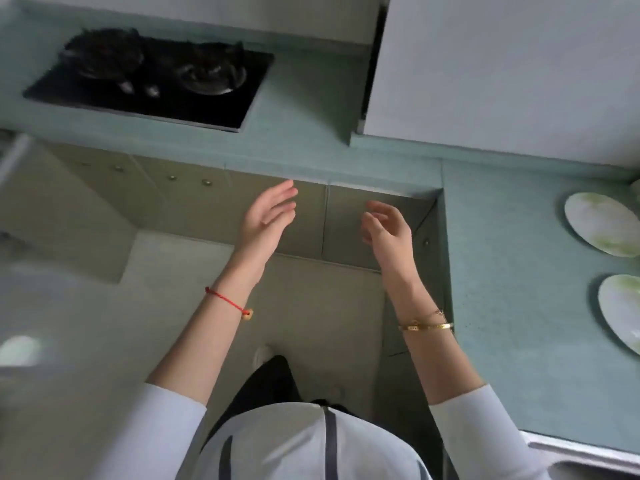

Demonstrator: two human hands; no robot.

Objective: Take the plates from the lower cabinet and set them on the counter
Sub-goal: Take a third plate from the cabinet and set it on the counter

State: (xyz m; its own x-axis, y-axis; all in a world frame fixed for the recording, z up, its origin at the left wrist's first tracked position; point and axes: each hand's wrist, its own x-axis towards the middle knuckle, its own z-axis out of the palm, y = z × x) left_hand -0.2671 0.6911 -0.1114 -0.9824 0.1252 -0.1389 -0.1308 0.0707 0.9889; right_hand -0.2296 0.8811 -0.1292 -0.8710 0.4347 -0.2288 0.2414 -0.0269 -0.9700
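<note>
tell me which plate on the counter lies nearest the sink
The plate lowest in the view, cut off by the right edge, is nearest the sink at bottom right. The whole oval plate lies farther along the counter.

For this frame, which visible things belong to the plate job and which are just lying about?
Job: far plate and near plate, both on the counter; closed lower cabinet doors; left hand and right hand, open, holding nothing.
Lying about: gas hob; sink; red string bracelet.
</note>
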